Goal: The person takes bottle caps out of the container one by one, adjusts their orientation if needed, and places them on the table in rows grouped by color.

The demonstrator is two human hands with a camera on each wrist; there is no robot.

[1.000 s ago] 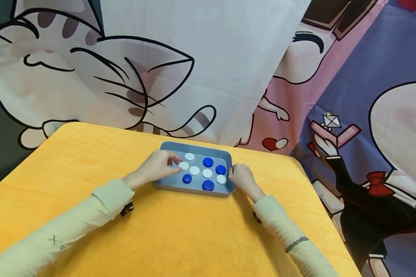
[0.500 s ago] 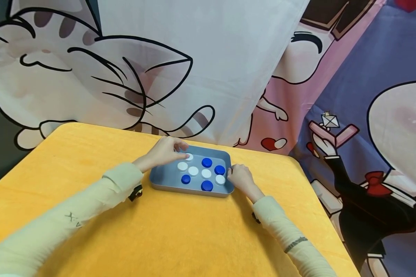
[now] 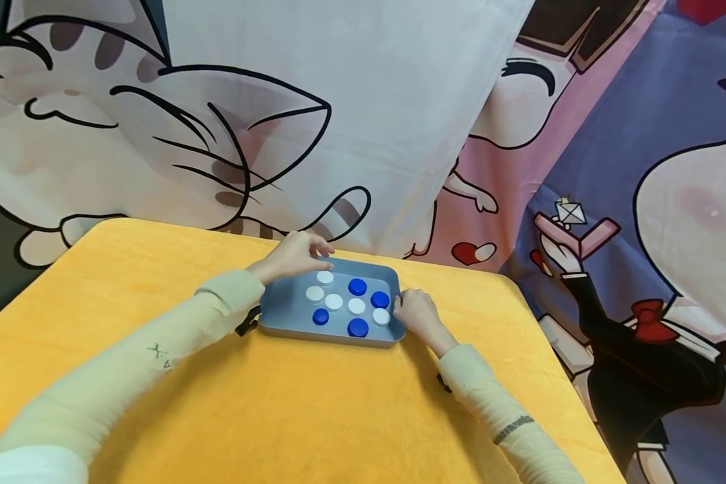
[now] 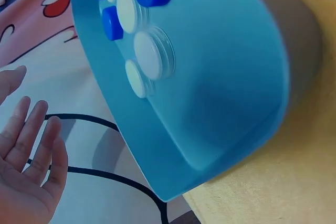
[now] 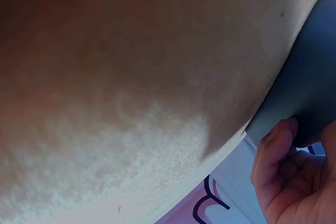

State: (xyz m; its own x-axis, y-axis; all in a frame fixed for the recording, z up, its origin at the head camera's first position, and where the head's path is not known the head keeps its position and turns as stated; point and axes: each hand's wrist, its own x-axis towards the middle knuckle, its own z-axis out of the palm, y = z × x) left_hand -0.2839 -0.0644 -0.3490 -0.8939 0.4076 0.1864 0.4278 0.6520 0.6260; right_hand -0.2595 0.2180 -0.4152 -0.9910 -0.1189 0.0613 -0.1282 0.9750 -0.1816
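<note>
Hiding part of tray (image 3: 287,302) — left hand (image 3: 293,255)

Left sleeve (image 3: 124,370): long, pale sage green, lightly creased
Left cuff (image 3: 237,289): wide and turned back
Inked mark (image 3: 156,350): thin dark X, a small angular sign beside it
White cloth (image 3: 36,464): smooth band near the left elbow
Left wrist device (image 3: 248,321): small, black, partly hidden
Right sleeve (image 3: 487,395): same pale green, finely wrinkled
Hatched stripe (image 3: 513,429): dark grey, across the right forearm
Right wrist device (image 3: 444,383): black, mostly hidden
Left hand (image 3: 294,253), right hand (image 3: 419,311): both bare
</note>
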